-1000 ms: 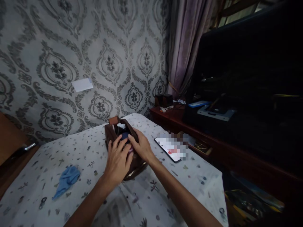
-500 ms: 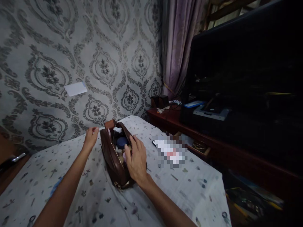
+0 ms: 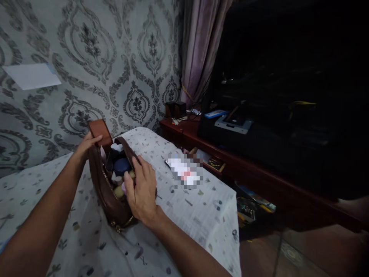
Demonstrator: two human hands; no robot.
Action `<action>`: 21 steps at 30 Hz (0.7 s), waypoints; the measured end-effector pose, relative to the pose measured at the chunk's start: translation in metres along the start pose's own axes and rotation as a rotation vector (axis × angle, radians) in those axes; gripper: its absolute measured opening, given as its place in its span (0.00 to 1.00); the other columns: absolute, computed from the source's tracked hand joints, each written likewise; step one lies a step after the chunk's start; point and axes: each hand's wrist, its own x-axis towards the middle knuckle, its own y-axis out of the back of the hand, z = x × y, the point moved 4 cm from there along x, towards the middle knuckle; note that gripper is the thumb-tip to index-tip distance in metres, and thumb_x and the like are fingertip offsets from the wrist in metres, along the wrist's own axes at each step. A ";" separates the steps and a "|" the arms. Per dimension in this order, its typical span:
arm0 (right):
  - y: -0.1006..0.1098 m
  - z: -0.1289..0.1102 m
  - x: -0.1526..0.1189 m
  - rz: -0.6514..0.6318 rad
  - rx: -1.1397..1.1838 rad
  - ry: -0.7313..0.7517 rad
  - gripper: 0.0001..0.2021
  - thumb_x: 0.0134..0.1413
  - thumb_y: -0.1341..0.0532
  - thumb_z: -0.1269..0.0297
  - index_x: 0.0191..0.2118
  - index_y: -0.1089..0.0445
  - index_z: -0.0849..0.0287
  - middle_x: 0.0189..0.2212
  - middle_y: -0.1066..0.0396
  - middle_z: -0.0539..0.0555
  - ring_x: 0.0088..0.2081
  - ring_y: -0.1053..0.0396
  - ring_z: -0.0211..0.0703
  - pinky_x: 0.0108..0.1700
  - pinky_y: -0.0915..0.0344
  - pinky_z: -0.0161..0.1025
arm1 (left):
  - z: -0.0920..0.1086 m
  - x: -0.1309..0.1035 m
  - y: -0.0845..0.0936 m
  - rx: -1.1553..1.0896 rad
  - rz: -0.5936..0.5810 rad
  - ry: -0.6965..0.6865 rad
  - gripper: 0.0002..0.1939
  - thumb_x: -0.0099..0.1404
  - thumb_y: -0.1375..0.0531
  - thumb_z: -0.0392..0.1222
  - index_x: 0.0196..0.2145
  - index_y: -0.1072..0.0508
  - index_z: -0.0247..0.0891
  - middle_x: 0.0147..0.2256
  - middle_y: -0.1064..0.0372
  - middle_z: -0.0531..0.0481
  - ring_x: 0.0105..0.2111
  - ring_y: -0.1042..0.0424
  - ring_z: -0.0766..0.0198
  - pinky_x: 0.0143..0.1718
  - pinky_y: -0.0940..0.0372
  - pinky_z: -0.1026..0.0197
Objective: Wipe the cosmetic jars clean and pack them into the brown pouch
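A dark brown bag (image 3: 106, 198) lies unzipped on the patterned white cloth, its opening facing up. Inside it are a round dark blue item (image 3: 122, 166), white pieces (image 3: 117, 147) and several small pale items. My left hand (image 3: 86, 145) has its thumb and fingers closed round a lighter brown flap (image 3: 100, 130) at the bag's far end, which stands raised. My right hand (image 3: 142, 188) holds the bag's right side near the opening, the thumb over the inner edge and the fingers along the outside.
Right of the bag a phone with a blurred-out screen (image 3: 184, 171) lies on the cloth (image 3: 201, 215). Beyond are a dark red desk (image 3: 184, 136) with an open drawer (image 3: 213, 163), small speakers (image 3: 175, 109) and a large black screen (image 3: 273, 96). A patterned wall stands behind.
My left hand has moved onto the brown flap and taken hold of it, and the flap is raised higher. My right hand stays on the bag. The view has turned right.
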 end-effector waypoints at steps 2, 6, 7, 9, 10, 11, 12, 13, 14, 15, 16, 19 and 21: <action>0.000 0.000 0.000 -0.001 0.011 0.004 0.23 0.69 0.49 0.59 0.63 0.36 0.65 0.62 0.35 0.66 0.62 0.37 0.55 0.63 0.39 0.55 | 0.008 -0.003 0.004 -0.085 0.040 0.034 0.24 0.62 0.38 0.44 0.54 0.33 0.35 0.53 0.28 0.51 0.54 0.29 0.51 0.58 0.36 0.45; -0.001 0.001 0.000 0.019 0.022 0.020 0.23 0.69 0.49 0.59 0.62 0.34 0.66 0.61 0.34 0.67 0.60 0.36 0.55 0.62 0.37 0.54 | 0.025 -0.005 0.008 -0.165 0.095 0.096 0.31 0.53 0.34 0.45 0.54 0.31 0.38 0.50 0.25 0.50 0.50 0.25 0.53 0.55 0.31 0.49; -0.001 0.001 0.000 0.021 0.023 0.021 0.23 0.69 0.49 0.59 0.62 0.34 0.66 0.61 0.34 0.67 0.61 0.36 0.55 0.62 0.38 0.54 | 0.030 -0.005 0.007 -0.165 0.096 0.102 0.30 0.51 0.33 0.47 0.52 0.30 0.37 0.48 0.24 0.48 0.49 0.25 0.52 0.54 0.30 0.49; -0.002 0.002 0.000 0.015 0.026 0.019 0.23 0.69 0.50 0.58 0.62 0.34 0.65 0.62 0.35 0.66 0.62 0.37 0.54 0.63 0.39 0.54 | 0.040 -0.007 0.002 -0.113 0.055 0.065 0.30 0.49 0.32 0.50 0.49 0.27 0.36 0.46 0.23 0.45 0.48 0.25 0.50 0.54 0.30 0.49; -0.002 0.003 0.001 0.007 0.029 0.016 0.23 0.70 0.50 0.58 0.62 0.35 0.65 0.62 0.35 0.66 0.62 0.37 0.54 0.64 0.40 0.54 | 0.046 -0.008 -0.002 -0.072 0.017 0.024 0.29 0.49 0.32 0.51 0.48 0.26 0.35 0.46 0.23 0.45 0.49 0.25 0.49 0.54 0.31 0.49; -0.002 0.003 0.001 -0.002 0.032 0.013 0.24 0.70 0.51 0.58 0.63 0.35 0.65 0.63 0.35 0.66 0.63 0.38 0.54 0.64 0.40 0.54 | 0.052 -0.010 -0.005 -0.027 -0.026 -0.031 0.29 0.50 0.32 0.51 0.48 0.26 0.36 0.47 0.23 0.44 0.50 0.26 0.49 0.56 0.32 0.49; -0.002 0.004 0.001 -0.008 0.037 0.012 0.24 0.70 0.51 0.58 0.63 0.35 0.66 0.63 0.36 0.66 0.63 0.38 0.55 0.64 0.41 0.54 | 0.057 -0.013 -0.008 0.015 -0.066 -0.085 0.28 0.51 0.32 0.51 0.47 0.25 0.36 0.48 0.23 0.44 0.51 0.26 0.48 0.57 0.33 0.50; -0.003 0.004 0.001 -0.015 0.042 0.012 0.24 0.70 0.51 0.58 0.63 0.35 0.67 0.63 0.36 0.67 0.63 0.38 0.55 0.64 0.41 0.54 | 0.061 -0.016 -0.010 0.045 -0.091 -0.127 0.27 0.51 0.33 0.51 0.47 0.25 0.36 0.48 0.23 0.44 0.52 0.27 0.49 0.57 0.34 0.50; -0.003 0.004 0.001 -0.018 0.047 0.012 0.24 0.70 0.51 0.58 0.63 0.35 0.67 0.63 0.36 0.67 0.62 0.38 0.55 0.64 0.41 0.54 | 0.064 -0.020 -0.011 0.064 -0.103 -0.156 0.26 0.53 0.34 0.51 0.47 0.25 0.36 0.49 0.24 0.44 0.51 0.27 0.49 0.58 0.34 0.49; -0.004 0.005 0.002 -0.020 0.052 0.011 0.25 0.70 0.52 0.58 0.63 0.35 0.67 0.63 0.36 0.67 0.62 0.38 0.55 0.64 0.41 0.54 | 0.067 -0.024 -0.012 0.077 -0.101 -0.176 0.25 0.54 0.35 0.51 0.47 0.25 0.36 0.48 0.23 0.44 0.51 0.26 0.49 0.58 0.35 0.49; -0.004 0.006 0.002 -0.021 0.056 0.009 0.24 0.70 0.52 0.58 0.63 0.35 0.67 0.63 0.36 0.67 0.62 0.38 0.55 0.65 0.41 0.54 | 0.068 -0.028 -0.011 0.086 -0.091 -0.190 0.23 0.55 0.37 0.50 0.47 0.25 0.35 0.48 0.23 0.44 0.50 0.26 0.49 0.58 0.35 0.48; -0.006 0.008 0.001 -0.025 0.066 0.002 0.24 0.70 0.52 0.58 0.63 0.35 0.64 0.63 0.36 0.66 0.63 0.39 0.55 0.65 0.43 0.55 | 0.073 -0.045 -0.012 0.176 -0.090 -0.230 0.21 0.57 0.40 0.45 0.47 0.26 0.34 0.47 0.24 0.43 0.50 0.26 0.50 0.58 0.36 0.49; -0.009 0.011 0.000 -0.034 0.081 0.001 0.24 0.69 0.52 0.59 0.64 0.36 0.63 0.63 0.37 0.66 0.64 0.40 0.55 0.66 0.44 0.56 | 0.077 -0.058 -0.016 0.337 -0.128 -0.246 0.19 0.56 0.42 0.41 0.46 0.26 0.35 0.45 0.24 0.44 0.48 0.27 0.52 0.57 0.36 0.50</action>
